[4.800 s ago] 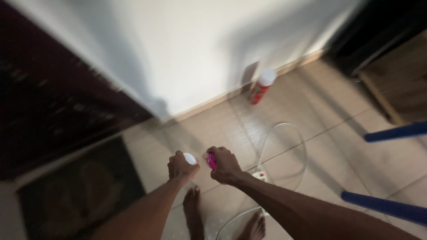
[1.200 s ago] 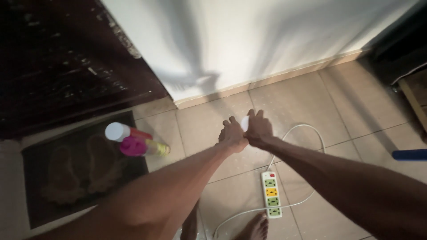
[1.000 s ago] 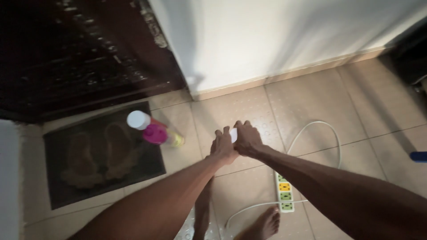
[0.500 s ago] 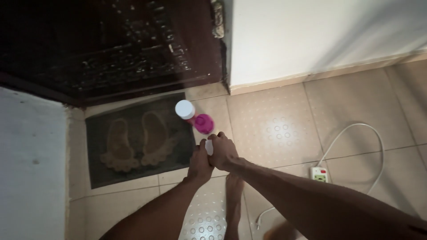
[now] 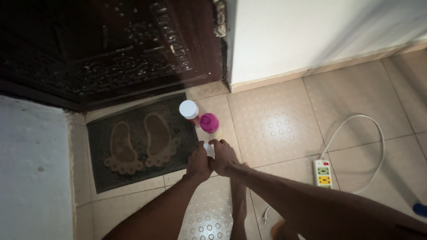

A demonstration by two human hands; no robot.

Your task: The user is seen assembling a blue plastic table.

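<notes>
**Both hands closed on one small white object**

Left hand [image 5: 199,162] and right hand [image 5: 223,156] met, pinching a white object [image 5: 209,150] between them above the tiles [image 5: 275,129]. Two capped cans [image 5: 199,118] stood just beyond, beside the doormat [image 5: 138,142].

Directly at 12 o'clock from the two hands, the white-capped can [image 5: 188,110] and the pink-capped bottle [image 5: 209,123] stand side by side, touching, and block forward passage. Behind them the dark carved door [image 5: 111,49] and the white wall [image 5: 311,31] close off the far side. At 9 o'clock the foot-print mat [image 5: 138,142] lies flat, passable above. At 3 o'clock bare floor tiles [image 5: 275,129] are open as far as the power strip [image 5: 323,173] and its looped white cable [image 5: 356,129]. At 6 o'clock stands a bare foot [image 5: 239,195].
</notes>
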